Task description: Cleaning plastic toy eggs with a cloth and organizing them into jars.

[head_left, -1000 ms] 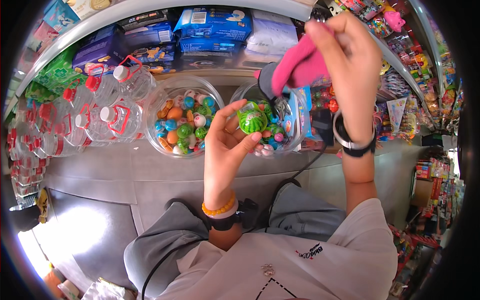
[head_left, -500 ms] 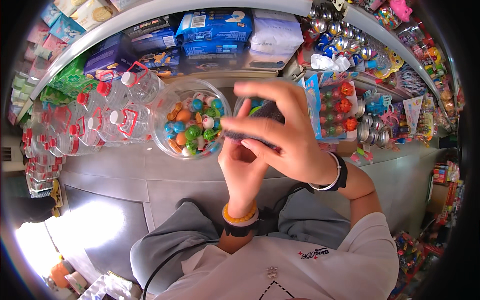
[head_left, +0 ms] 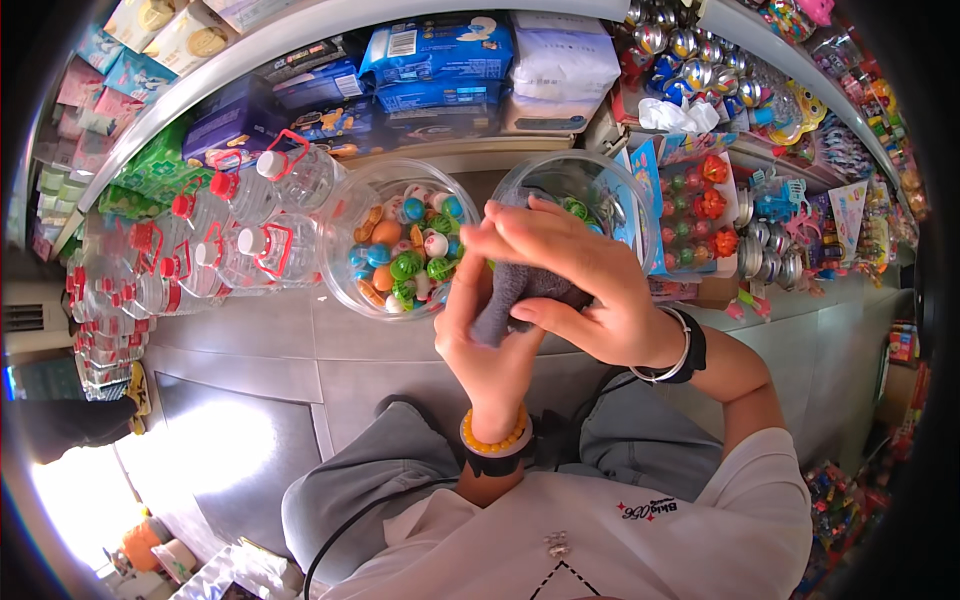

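Between the two clear round tubs, my left hand (head_left: pixel 485 362) is cupped with its fingers curled up under a dark grey cloth (head_left: pixel 505 300); what lies inside it is hidden. My right hand (head_left: pixel 580 280) grips that cloth from above, fingers bent over it and thumb along its lower side, overlapping my left hand. The left tub (head_left: pixel 340 280) holds several small coloured balls, some green, blue, orange and white. The right tub (head_left: pixel 620 185), partly behind my hands, has a few items showing, one of them green.
Water bottles (head_left: pixel 240 250) with red handles crowd the left. Shelves of soft packs (head_left: pixel 435 55) run along the back; boxed toys (head_left: pixel 690 220) are at the right. A person's dark-trousered leg (head_left: pixel 75 420) shows at the far left, on the tiled floor (head_left: pixel 340 340).
My right hand has come down from the upper right onto my left hand, bringing the pink and grey cloth. The green striped ball seen in my left hand earlier is now covered.
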Demonstrator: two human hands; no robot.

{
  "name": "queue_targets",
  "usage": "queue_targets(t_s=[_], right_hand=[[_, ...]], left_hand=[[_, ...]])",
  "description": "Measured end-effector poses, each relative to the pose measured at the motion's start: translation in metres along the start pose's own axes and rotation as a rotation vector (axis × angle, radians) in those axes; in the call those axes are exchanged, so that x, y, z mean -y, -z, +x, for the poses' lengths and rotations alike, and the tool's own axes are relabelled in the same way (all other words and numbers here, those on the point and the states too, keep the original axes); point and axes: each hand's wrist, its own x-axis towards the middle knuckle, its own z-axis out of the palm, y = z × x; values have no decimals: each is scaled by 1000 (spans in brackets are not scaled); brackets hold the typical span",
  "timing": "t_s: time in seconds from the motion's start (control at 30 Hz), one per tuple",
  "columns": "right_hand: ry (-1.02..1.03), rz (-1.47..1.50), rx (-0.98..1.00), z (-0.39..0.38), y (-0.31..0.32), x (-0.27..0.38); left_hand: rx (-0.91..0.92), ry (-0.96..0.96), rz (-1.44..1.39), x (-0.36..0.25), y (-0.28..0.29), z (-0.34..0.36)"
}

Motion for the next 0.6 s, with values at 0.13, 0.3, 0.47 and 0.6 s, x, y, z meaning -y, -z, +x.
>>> queue_targets(t_s=[0.13,0.3,0.47,0.6], right_hand=[[-20,17,-72,12,-2,2],[-96,227,11,11,-4,-4],[-170,323,13,11,-1,-3],[-167,424,32,13,-1,-10]], left_hand=[[-18,-123,120,1,2,-4],[-19,-303,269,5,8,-3],[10,-142,131,13,11,-12],[25,-113,95,18,11,-7]])
